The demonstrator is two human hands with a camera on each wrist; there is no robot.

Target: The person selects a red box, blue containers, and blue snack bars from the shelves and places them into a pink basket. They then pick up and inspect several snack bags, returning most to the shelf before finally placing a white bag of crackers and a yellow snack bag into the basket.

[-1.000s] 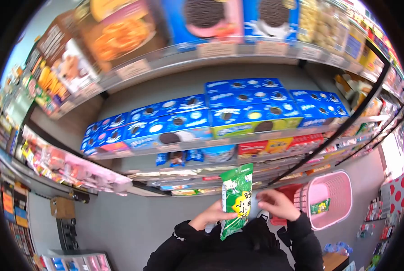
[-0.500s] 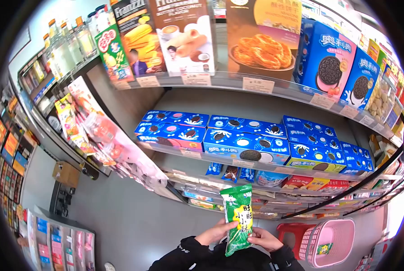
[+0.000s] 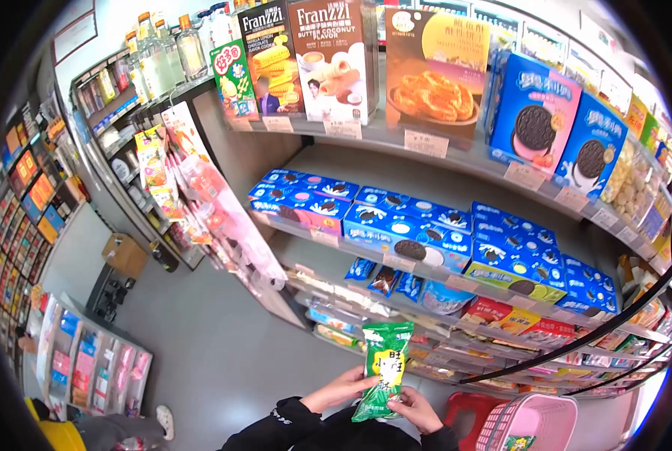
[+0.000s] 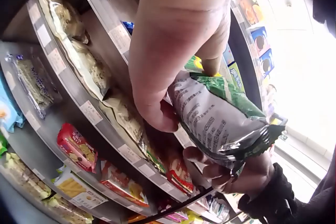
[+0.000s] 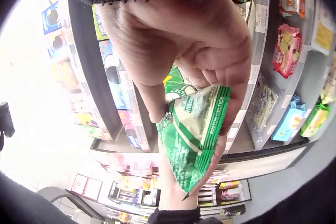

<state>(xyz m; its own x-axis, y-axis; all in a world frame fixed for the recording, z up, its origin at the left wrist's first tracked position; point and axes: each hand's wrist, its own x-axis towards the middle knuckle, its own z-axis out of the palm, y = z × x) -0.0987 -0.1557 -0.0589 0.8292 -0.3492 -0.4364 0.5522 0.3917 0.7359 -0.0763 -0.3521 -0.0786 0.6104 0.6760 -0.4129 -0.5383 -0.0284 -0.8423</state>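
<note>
A green snack bag (image 3: 387,368) with a yellow patch and dark characters is held upright in front of the body in the head view. My left hand (image 3: 341,387) grips its left side, thumb across the front. Its lower right corner is pinched by my right hand (image 3: 417,412). The left wrist view shows the bag's pale printed back (image 4: 215,113), with the right hand (image 4: 247,176) at its crimped end. In the right wrist view, thumb and fingers of the right hand (image 5: 194,40) hold the bag near a green-edged end seal (image 5: 212,129).
Shelves ahead hold blue cookie boxes (image 3: 407,229), with larger biscuit boxes (image 3: 433,71) above. A pink basket (image 3: 493,428) with a green packet (image 3: 520,443) inside stands at lower right, beside a red stool (image 3: 467,412). Someone in yellow (image 3: 69,440) is at lower left.
My right hand, apart from the bag a second ago, came in and now pinches its lower corner. The head view has turned left, and a person has appeared at lower left.
</note>
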